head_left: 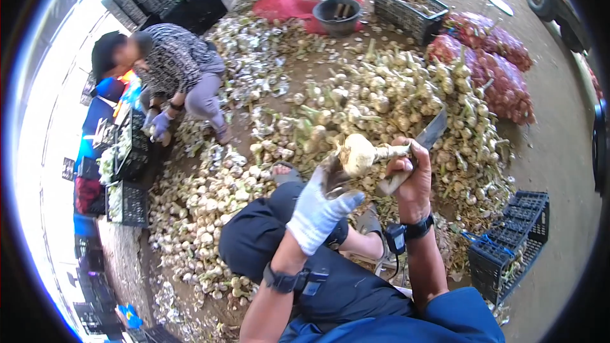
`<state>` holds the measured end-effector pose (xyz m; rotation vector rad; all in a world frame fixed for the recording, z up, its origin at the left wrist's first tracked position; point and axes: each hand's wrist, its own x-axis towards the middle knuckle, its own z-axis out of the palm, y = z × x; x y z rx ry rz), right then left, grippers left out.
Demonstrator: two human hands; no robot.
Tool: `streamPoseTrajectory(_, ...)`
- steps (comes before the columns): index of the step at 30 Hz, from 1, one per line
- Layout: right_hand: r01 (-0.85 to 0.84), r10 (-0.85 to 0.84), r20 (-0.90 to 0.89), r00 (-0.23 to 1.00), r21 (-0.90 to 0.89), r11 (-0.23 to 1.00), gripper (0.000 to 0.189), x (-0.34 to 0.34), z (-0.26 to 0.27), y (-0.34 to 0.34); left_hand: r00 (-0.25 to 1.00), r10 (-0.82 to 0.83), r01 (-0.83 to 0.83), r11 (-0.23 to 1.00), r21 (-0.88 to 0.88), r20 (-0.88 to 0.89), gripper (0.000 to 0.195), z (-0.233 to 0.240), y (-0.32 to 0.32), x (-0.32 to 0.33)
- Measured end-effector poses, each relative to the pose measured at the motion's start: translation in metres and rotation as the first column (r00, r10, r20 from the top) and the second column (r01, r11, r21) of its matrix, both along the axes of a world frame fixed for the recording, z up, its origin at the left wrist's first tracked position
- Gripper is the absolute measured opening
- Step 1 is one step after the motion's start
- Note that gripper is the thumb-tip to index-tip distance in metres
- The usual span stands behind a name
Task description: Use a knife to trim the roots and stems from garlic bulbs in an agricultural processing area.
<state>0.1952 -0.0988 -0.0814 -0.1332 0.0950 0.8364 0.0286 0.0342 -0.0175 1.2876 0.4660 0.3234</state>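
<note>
A pale garlic bulb (358,155) is held at its root end by my left hand (324,207), which wears a white knit glove with a darkened palm and fingers. Its stalk (388,151) points right, to the fingers of my bare right hand (413,181). That hand grips a knife (432,129), its wide blade angled up and to the right and the handle's butt showing below the fingers. The stalk's end meets the right thumb and fingers near the blade; exact contact with the edge cannot be made out. Beyond both hands spreads a heap of untrimmed garlic with stalks (381,100).
Trimmed bulbs (205,228) cover the ground at left. Another person (181,62) in gloves bends by black crates (131,147). A black crate (510,243) lies at right. Filled red mesh bags (495,71), a crate (410,9) and a dark bucket (337,18) stand farther off.
</note>
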Motion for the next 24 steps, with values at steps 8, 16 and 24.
streamPoseTrajectory(8,-0.161,0.155,-0.062,0.986,-0.107,0.981,0.030,-0.065,0.014,0.026,0.934,0.108,-0.050,0.983,-0.176,0.341,0.084,0.015,-0.002,-0.005)
streamPoseTrajectory(16,0.656,0.373,0.835,0.405,-0.550,0.517,0.018,-0.050,0.015,0.000,0.941,0.111,-0.107,0.994,-0.030,0.320,0.077,0.004,0.002,-0.010)
streamPoseTrajectory(24,0.813,0.519,0.704,-0.485,0.144,0.564,0.029,-0.043,0.094,-0.019,0.983,-0.140,0.018,0.709,0.705,0.115,0.063,0.012,-0.001,-0.012)
